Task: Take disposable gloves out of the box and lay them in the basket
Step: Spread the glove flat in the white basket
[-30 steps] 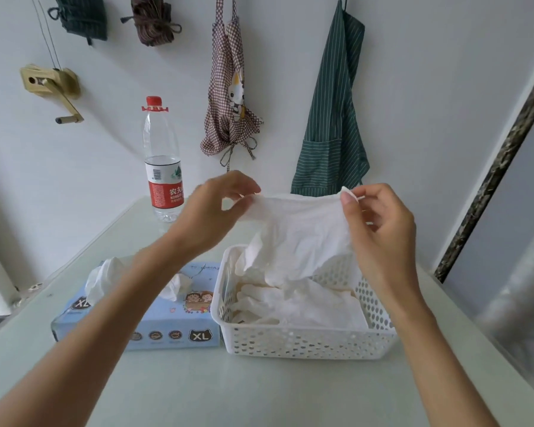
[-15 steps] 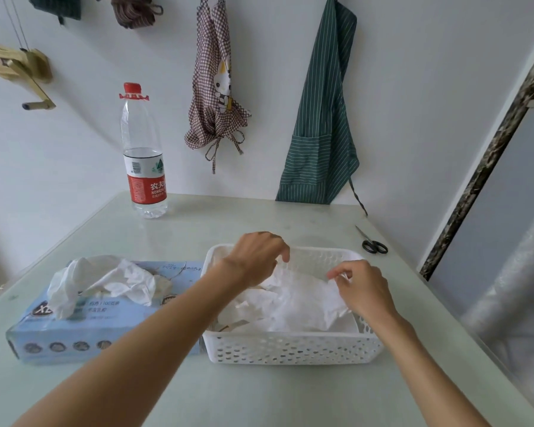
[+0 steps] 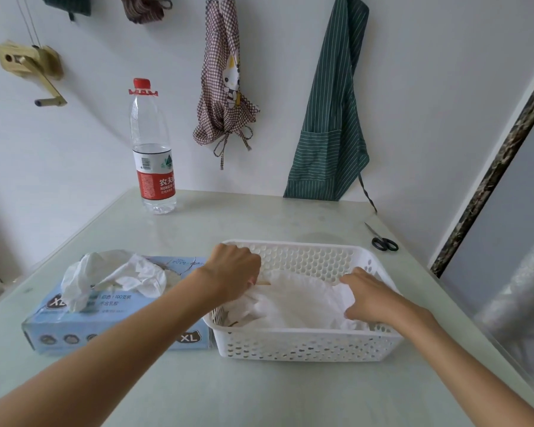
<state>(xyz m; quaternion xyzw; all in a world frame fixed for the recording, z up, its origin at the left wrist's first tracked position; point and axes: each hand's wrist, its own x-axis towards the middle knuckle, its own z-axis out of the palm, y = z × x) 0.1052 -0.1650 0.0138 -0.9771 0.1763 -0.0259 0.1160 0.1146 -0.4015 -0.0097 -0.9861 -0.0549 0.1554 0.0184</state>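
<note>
A white perforated basket (image 3: pixel 305 345) stands on the table in front of me with white disposable gloves (image 3: pixel 296 303) lying inside. My left hand (image 3: pixel 233 274) is at the basket's left side, fingers curled down onto the left edge of the top glove. My right hand (image 3: pixel 369 295) is inside the basket on the right and pinches the glove's right edge low against the pile. A light blue glove box (image 3: pixel 105 322) marked XL lies left of the basket, touching it, with crumpled white gloves (image 3: pixel 111 274) sticking out of its top opening.
A water bottle (image 3: pixel 153 152) with a red cap stands at the back left of the table. Black scissors (image 3: pixel 383 240) lie near the right edge. Two aprons (image 3: pixel 330 118) hang on the wall behind. The table (image 3: pixel 259 392) drops off at the right.
Both hands carried a spread glove from chest height down into the basket. They now hold it low on the pile, slightly wider apart than half a second ago.
</note>
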